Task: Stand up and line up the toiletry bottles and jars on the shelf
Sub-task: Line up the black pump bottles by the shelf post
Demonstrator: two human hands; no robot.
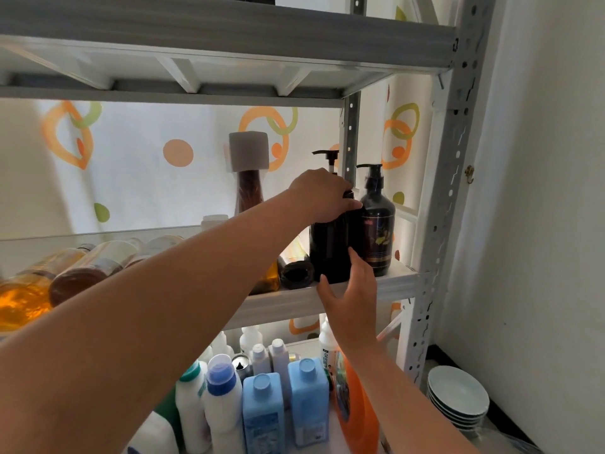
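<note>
A black pump bottle stands upright on the white shelf near its right end. My left hand grips its top and shoulder from above. My right hand touches its lower front with straight fingers. Right beside it stands a dark labelled pump bottle. A dark bottle lies on its side just left of the black one. Further left, several amber and clear bottles lie toppled on the shelf. A tall brown bottle with a grey cap stands at the back.
The lower shelf holds blue bottles, white bottles and an orange one. A stack of white plates sits on the floor at the right. The rack's grey post and the upper shelf frame the space.
</note>
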